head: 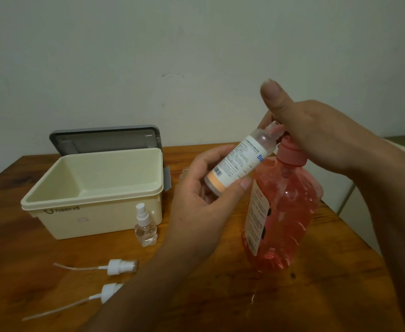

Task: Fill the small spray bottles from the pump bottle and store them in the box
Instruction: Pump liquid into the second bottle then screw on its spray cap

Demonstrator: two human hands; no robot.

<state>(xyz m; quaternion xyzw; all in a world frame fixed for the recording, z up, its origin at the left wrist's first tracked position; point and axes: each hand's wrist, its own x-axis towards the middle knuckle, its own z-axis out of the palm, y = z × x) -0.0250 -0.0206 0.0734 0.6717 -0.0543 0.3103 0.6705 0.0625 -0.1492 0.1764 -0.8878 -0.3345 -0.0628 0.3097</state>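
Two hands meet at the top of the pump bottle [282, 212], which stands upright on the bench [328, 283], right of centre. The left hand [203, 188] pinches a small labelled bottle [239, 161] between thumb and curled fingers, gripping its lower half. The bottle's long axis is tilted, base low and to the left, open neck high and to the right, so that the neck lies just beside the pump's outlet. The right hand [311, 137] arches over the pump head with fingers curled down round it and the thumb standing free above. The outlet itself is hidden under this hand, so whether neck and outlet touch cannot be told.

The governing relation is this alignment. The small bottle lies up and to the left of the pump collar, and a press would, in all likelihood, deliver liquid only if the neck sits squarely under the outlet. The right hand is the nearer to the pump; the left alone sets the tilt.

Left of the hands, well apart, the cream box [96, 219] stands open, its grey lid [105, 137] behind it. A capped spray bottle [145, 226] stands just before the box, and two loose spray heads [118, 266] [108, 292] lie on the bench nearer the viewer.
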